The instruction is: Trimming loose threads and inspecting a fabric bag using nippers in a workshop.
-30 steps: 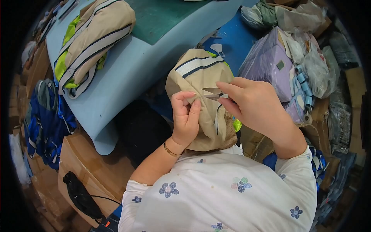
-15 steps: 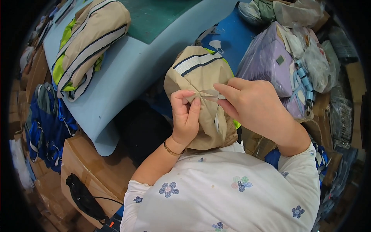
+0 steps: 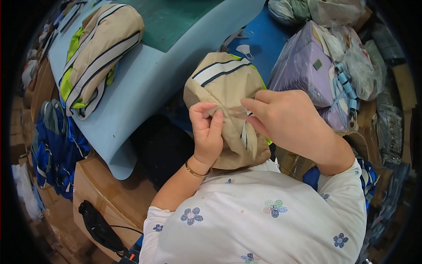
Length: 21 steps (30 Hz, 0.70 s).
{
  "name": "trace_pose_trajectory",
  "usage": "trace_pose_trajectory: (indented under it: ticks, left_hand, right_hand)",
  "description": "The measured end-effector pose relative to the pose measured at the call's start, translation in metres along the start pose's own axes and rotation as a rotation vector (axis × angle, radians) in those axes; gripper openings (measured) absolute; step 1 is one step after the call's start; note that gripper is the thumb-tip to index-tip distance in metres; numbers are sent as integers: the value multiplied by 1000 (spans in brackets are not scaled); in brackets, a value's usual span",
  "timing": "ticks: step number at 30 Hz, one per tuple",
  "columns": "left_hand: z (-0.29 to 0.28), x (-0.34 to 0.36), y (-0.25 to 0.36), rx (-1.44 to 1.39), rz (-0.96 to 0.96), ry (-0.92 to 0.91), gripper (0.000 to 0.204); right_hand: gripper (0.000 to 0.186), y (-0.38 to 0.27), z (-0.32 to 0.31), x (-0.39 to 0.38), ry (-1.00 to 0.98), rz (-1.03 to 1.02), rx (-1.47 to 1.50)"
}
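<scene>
A beige bag (image 3: 228,83) with striped white-and-navy tape, bright yellow-green edging and brown mesh lies in my lap. My left hand (image 3: 206,134) is closed, pinching a fold of its fabric between thumb and fingertips. My right hand (image 3: 283,123) is closed on small metal thread snips (image 3: 237,113), whose blades, faint and blurred, point left at that pinched fold. The snips' handles are mostly hidden by my fingers.
A similar beige bag (image 3: 103,53) rests on the pale blue table mat (image 3: 132,88) at upper left. Blue bags (image 3: 55,145) hang at left above a cardboard box (image 3: 110,193). A wrapped lilac bundle (image 3: 303,66) sits at right, near a white mask (image 3: 245,51).
Both hands and the bag have shifted slightly up and left in the view. The snips' blades look fainter than before. The grips are the same.
</scene>
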<state>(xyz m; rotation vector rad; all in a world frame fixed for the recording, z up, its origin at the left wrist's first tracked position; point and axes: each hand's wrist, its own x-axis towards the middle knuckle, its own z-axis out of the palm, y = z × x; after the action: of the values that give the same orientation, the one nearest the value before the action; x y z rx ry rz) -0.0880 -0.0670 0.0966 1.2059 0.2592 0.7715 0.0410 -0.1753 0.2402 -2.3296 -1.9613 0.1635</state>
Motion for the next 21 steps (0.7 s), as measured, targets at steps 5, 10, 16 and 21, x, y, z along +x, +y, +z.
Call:
trace_pose_trajectory:
  ticks: [5, 10, 16, 21]
  left_hand:
    - [-12, 7, 4, -386, -212, 87, 23]
    - [-18, 15, 9, -557, -331, 136, 24]
    - [-20, 12, 6, -474, -293, 177, 27]
    - [-18, 5, 4, -201, -142, 96, 33]
  right_hand:
    - [20, 19, 14, 6, 309, 108, 384]
    - [25, 63, 87, 18, 265, 480, 1316]
    - [32, 33, 115, 16, 318, 396, 1225]
    - [35, 13, 69, 18, 366, 79, 640]
